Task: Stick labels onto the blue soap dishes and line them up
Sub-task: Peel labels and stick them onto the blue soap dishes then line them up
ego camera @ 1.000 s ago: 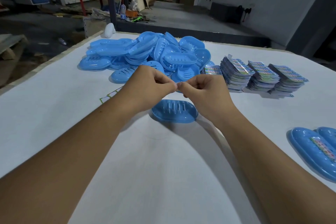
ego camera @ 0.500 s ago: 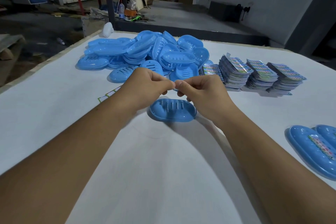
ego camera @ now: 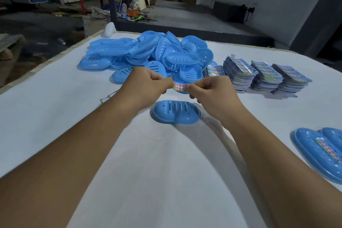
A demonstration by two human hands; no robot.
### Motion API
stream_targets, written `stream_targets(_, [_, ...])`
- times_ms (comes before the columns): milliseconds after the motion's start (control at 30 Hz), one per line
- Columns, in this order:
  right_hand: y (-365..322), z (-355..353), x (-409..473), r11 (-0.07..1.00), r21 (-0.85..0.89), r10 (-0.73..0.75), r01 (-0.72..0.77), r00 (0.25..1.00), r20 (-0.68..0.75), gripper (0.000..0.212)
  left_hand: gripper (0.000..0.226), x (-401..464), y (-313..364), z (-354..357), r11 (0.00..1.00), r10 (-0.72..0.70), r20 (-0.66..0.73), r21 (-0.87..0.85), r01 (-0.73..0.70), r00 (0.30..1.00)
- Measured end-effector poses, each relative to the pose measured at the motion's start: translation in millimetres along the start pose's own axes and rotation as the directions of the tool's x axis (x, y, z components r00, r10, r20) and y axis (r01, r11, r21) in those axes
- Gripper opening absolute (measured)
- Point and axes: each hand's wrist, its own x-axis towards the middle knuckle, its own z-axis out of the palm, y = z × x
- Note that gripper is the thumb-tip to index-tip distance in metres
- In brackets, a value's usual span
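Observation:
One blue soap dish lies alone on the white table, slotted side up, just below my hands. Above it my left hand and my right hand each pinch an end of a small label with red characters, stretched between the fingertips. A heap of blue soap dishes lies behind. At the right edge two soap dishes lie side by side, one showing a colourful label.
Three stacks of colourful labels stand at the right behind my right hand. Scraps of label backing lie left of my left forearm. The table's far-left edge drops to a cluttered workshop floor.
My hands have drawn slightly apart, and the label with red characters now shows between the fingertips. The single dish has not moved.

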Motion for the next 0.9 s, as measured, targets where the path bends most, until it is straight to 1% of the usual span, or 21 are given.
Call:
stream_targets(100, [0.6, -2.1, 1.3, 0.999, 0.003, 0.033, -0.033, 0.999, -0.006, 0.022, 0.03, 0.4, -1.4, -1.5, 0.999, -0.01, 0.01, 0.032, 0.01, 1.0])
stream_targets(167, [1.2, -5.4, 2.8, 0.997, 0.002, 0.076, -0.076, 0.997, 0.019, 0.021, 0.03, 1.3, -4.4, -2.3, 0.997, -0.009, 0.021, 0.073, 0.008, 1.0])
stream_targets(233, [2.0, -7.2, 2.9, 0.992, -0.018, 0.127, -0.126, 0.989, 0.069, 0.026, 0.03, 0.7, -8.2, -1.5, 0.992, -0.004, 0.035, 0.13, 0.0, 0.999])
stream_targets(300, [3.1, -6.8, 2.4, 0.988, -0.048, 0.153, -0.148, 0.983, 0.103, 0.032, 0.023, -0.4, -11.7, 1.2, 0.99, -0.008, 0.057, 0.141, 0.0, 0.998])
stream_targets(367, [4.8, -5.8, 2.2, 0.986, -0.072, 0.156, -0.148, 0.981, 0.113, 0.039, 0.02, -0.9, -13.2, 2.5, 0.992, -0.018, 0.077, 0.129, 0.008, 0.997])
stream_targets(500, [6.3, -5.3, 1.4, 0.986, -0.102, 0.143, -0.129, 0.979, 0.144, 0.039, 0.027, 1.3, -12.5, -0.6, 0.969, 0.011, 0.071, 0.244, -0.028, 0.997])
stream_targets(733, [8.8, -3.0, -0.1, 0.986, -0.142, 0.111, -0.087, 0.979, 0.173, 0.055, 0.028, 2.0, -15.1, 0.1, 0.966, -0.021, 0.137, 0.257, -0.015, 0.99])
stream_targets(900, [6.3, -1.9, -1.9, 0.971, -0.229, 0.096, -0.06, 0.984, 0.148, 0.046, 0.028, -0.3, -14.7, 1.7, 0.942, -0.003, 0.112, 0.333, -0.035, 0.994])
